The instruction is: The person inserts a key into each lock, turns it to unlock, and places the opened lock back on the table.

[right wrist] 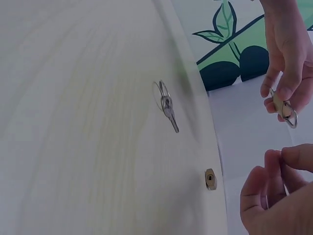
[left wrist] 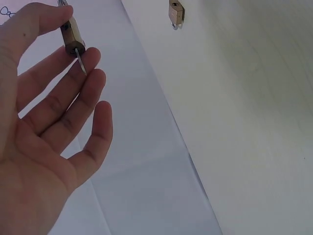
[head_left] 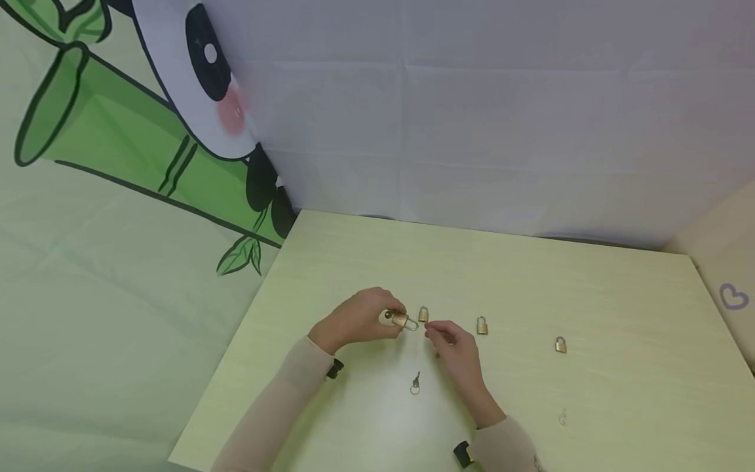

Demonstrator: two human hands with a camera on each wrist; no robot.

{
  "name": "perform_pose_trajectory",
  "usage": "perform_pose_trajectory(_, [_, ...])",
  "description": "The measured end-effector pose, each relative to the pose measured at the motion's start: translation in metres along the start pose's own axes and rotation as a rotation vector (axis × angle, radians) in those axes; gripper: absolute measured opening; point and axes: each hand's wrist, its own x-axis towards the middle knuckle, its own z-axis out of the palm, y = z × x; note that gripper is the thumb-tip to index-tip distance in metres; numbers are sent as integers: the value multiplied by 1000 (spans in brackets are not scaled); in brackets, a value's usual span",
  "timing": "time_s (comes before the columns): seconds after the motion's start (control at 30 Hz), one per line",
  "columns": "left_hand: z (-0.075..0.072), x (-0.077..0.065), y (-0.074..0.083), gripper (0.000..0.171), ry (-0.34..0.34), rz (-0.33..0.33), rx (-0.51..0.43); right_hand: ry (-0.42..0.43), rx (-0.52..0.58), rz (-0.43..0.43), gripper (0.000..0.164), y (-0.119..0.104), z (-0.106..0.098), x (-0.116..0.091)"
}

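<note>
My left hand (head_left: 366,318) pinches a brass padlock (head_left: 400,319) between thumb and fingers, its silver shackle pointing towards my right hand. A key with a ring (head_left: 388,314) sits at the opposite end of that padlock. In the left wrist view the padlock (left wrist: 73,39) is held near the fingertips, with the shackle seen edge-on. Whether the shackle is latched I cannot tell. My right hand (head_left: 457,351) hovers just to the right of the shackle, apart from it. The right wrist view shows its thumb touching the fingertips (right wrist: 273,159), nothing visible between them.
One padlock (head_left: 423,314) stands just beyond the hands. Two more, a middle padlock (head_left: 482,326) and a far-right padlock (head_left: 560,345), stand further right. A key on a ring (head_left: 415,383) lies between the forearms. Another small key (head_left: 563,417) lies at the right.
</note>
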Motion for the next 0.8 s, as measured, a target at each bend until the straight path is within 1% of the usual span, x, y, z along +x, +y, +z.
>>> perform_pose_trajectory(0.07, [0, 0, 0, 18, -2, 21, -1, 9, -50, -57, 15, -2, -4, 0])
perform_pose_trajectory(0.17, [-1, -1, 0, 18, 0, 35, -2, 15, -109, -162, 12, -8, -7, -1])
perform_pose_trajectory(0.23, [-1, -1, 0, 18, 1, 42, 2, 7, -125, -230, 12, -12, -9, 0])
perform_pose_trajectory(0.3, [-1, -1, 0, 18, 0, 47, 6, -6, -124, -277, 12, -16, -9, -1])
perform_pose_trajectory(0.43, [-1, -1, 0, 18, -3, 56, 18, -17, -116, -322, 12, -20, -6, -1])
perform_pose_trajectory(0.67, [0, -2, 0, 18, 9, 75, 29, -4, -169, -395, 13, -19, 0, -2])
perform_pose_trajectory(0.8, [-1, -3, 1, 19, 16, 79, 33, -30, -163, -407, 11, -18, -2, -2])
